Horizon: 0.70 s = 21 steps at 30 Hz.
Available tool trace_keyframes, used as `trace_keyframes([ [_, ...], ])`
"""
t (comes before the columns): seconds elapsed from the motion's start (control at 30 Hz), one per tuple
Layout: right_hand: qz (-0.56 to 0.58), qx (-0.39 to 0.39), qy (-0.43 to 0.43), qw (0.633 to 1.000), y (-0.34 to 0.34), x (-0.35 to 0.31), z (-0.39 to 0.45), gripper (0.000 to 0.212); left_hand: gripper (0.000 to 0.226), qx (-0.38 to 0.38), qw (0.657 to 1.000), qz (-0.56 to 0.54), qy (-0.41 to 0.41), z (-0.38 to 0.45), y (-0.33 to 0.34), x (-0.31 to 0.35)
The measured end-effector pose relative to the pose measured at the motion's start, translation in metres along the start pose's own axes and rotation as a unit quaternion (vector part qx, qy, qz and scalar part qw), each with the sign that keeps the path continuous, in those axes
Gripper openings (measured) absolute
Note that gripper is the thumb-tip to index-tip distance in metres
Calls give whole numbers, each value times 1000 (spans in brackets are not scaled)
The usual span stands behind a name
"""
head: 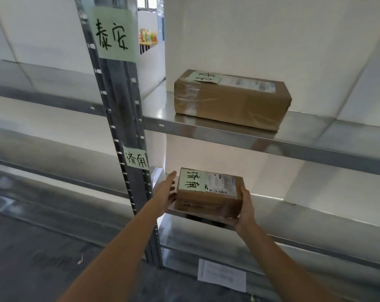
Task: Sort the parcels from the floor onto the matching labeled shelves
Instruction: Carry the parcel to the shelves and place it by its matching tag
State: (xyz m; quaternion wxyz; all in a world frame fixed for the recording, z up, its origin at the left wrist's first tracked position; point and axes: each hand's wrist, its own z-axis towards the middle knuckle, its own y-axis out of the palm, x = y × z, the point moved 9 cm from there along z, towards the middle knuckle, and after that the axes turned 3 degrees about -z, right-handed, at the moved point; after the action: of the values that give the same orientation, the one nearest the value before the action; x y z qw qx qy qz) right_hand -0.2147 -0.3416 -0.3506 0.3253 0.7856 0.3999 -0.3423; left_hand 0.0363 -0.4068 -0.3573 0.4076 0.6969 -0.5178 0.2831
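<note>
Two-sided hold keeps my parcel (208, 199) steady on the lower shelf (315, 214) edge: left hand (168, 190) flat against its side, right hand (246, 207) gripping the near corner; its tag matches the post label (136, 160).

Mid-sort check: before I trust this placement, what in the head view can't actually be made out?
Head view only:
1. White printed shipping label on the small brown cardboard parcel: text too small.
2. Whether that parcel rests on the grey metal shelf: underside hidden by the parcel and the right hand.
3. White paper sheet on the shelf below: blurred, unreadable.
4. Left hand: contact with the parcel's side hidden behind the hand.
</note>
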Motion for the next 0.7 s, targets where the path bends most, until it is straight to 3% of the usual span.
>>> trace_keyframes([
  [0.07,0,-9,-11,1000,10,3,7,38,51,-10,1000,14,12,2,7,14],
  [0.13,-19,-4,-31,999,18,4,18,49,31,-26,999,45,15,11,10,22],
  [0.37,-153,49,-48,986,38,6,51,55,27,22,997,69,23,57,-15,21],
  [0.7,-218,80,-39,972,24,29,104,60,34,40,992,120,-15,92,-16,-2],
])
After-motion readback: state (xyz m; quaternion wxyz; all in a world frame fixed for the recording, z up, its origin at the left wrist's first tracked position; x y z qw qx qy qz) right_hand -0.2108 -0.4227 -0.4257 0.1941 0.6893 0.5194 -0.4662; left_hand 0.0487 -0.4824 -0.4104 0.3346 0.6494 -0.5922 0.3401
